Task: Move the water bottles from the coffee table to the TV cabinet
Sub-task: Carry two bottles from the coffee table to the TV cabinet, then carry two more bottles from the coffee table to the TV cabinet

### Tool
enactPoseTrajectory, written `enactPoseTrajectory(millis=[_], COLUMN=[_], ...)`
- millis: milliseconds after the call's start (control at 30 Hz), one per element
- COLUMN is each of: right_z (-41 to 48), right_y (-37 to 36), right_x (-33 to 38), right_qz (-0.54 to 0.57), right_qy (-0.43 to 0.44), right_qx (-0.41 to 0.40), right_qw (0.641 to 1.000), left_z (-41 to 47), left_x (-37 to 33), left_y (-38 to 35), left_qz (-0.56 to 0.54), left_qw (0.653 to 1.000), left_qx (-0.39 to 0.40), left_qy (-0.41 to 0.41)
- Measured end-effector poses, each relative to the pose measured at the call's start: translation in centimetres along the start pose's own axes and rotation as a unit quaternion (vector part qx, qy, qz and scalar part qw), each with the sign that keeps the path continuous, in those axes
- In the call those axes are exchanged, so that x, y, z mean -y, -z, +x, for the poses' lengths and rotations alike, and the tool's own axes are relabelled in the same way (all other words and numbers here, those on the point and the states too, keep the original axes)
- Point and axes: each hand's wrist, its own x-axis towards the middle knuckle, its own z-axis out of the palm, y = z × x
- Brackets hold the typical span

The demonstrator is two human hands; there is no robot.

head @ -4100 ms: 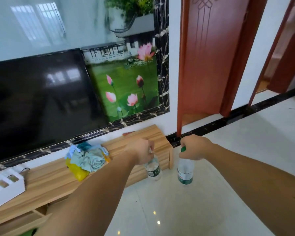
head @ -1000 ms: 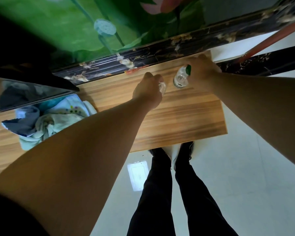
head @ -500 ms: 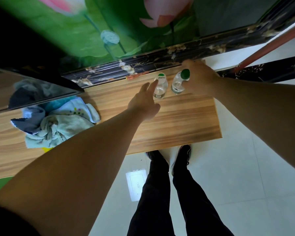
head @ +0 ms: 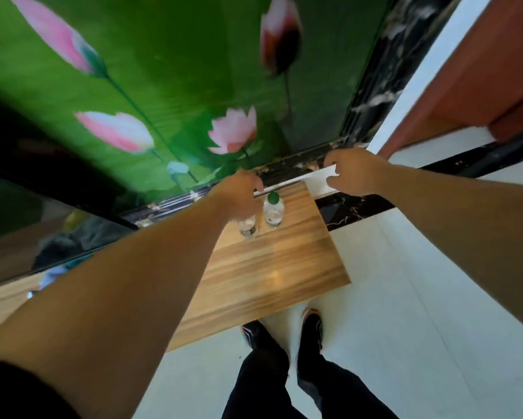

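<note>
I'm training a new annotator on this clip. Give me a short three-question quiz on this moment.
1. True or false: both water bottles stand upright on the TV cabinet.
2. Which bottle's green cap shows? A) the right bottle B) the left bottle
3. Fill in: the right hand holds ____.

Key: 1 true; 2 A, since the left hand hides the other's top; 3 nothing.

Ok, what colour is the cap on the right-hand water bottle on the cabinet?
Green. The cap on the right-hand water bottle shows best in the head view.
</note>
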Motion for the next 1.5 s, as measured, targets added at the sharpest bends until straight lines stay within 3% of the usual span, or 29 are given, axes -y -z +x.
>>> enactPoseTrajectory(millis=[233,400,633,833,967,1067,1200,1333,1500], right_z=[-9.8,-16.6,-25.2,-36.2,-46.0,-53.8,-65.4,-77.1,-88.1], right_y=[10.9,14.1,10.2,5.0,3.9,2.3,-3.0,-9.6,-17.7], right_x=[-1.5,-1.2,-2.5,-4.0,-4.2,-3.0,0.1,5.0,14.7], right_qz=[-0.047,-0.016,-0.006,0.024,0.031,0.040,0.071,0.092,0.136], right_qy=[-0.086,-0.138,-0.255,-0.351,-0.420,-0.467,-0.558,-0.667,-0.783], right_qx=[-0.099,-0.155,-0.141,-0.138,-0.189,-0.239,-0.289,-0.292,-0.278], right_qw=[0.990,0.978,0.957,0.926,0.887,0.850,0.775,0.679,0.539], left_z=[-1.9,-4.2,-6.5,-10.4,-15.2,-20.1,-29.1,-39.5,-52.6], left_x=[-9.7,-15.4,-22.0,-28.2,-33.9,-37.9,-43.9,-48.6,-51.9], left_y=[11.6,16.0,13.3,8.7,6.8,4.2,-1.4,-7.7,-14.7], left_qz=[0.077,0.108,0.013,0.089,0.084,0.099,0.123,0.141,0.186], left_qw=[0.985,0.965,0.944,0.901,0.863,0.841,0.773,0.708,0.600], left_qx=[-0.069,-0.047,0.007,0.072,0.050,0.054,0.088,0.127,0.172], left_qy=[-0.140,-0.235,-0.329,-0.419,-0.495,-0.529,-0.616,-0.680,-0.759])
